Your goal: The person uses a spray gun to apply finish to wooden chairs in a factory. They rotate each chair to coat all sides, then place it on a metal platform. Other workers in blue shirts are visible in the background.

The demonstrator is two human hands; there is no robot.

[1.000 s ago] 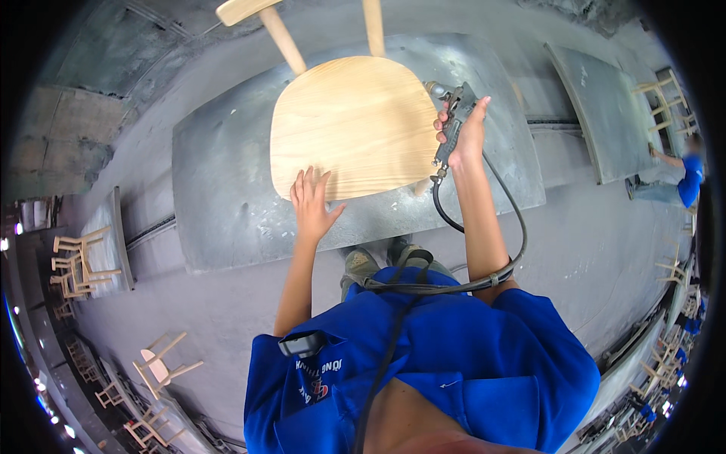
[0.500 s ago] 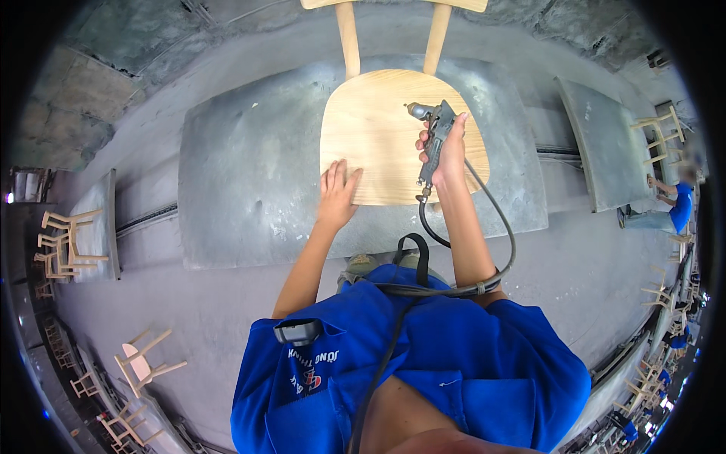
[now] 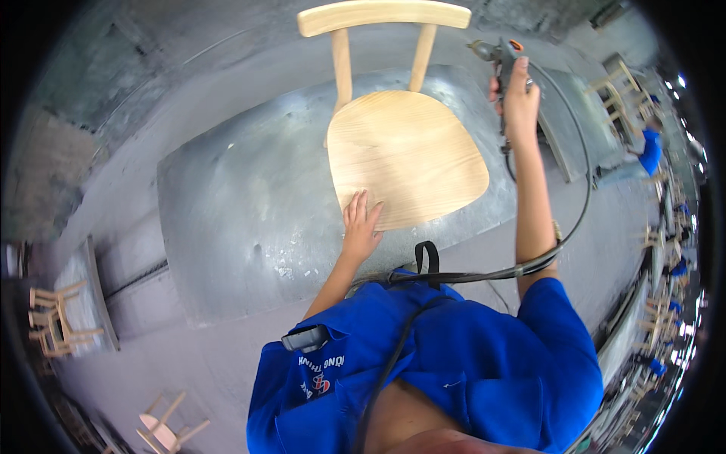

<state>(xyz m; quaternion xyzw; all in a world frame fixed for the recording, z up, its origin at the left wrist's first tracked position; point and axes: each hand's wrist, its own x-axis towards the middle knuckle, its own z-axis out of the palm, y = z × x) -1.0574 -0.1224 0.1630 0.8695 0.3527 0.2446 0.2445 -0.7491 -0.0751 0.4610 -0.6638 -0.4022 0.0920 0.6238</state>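
Chair on tabletop. Left hand spread on its near-left corner; right hand gripping spray gun, clear right.

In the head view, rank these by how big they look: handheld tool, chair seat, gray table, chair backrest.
1. Gray table
2. Chair seat
3. Chair backrest
4. Handheld tool, partly covered

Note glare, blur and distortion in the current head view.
Head view: pale sheen on the table; white glare along the right rim; lower-left chair blurred, grain readable on the seat; the table's far edge bowed; corners black.
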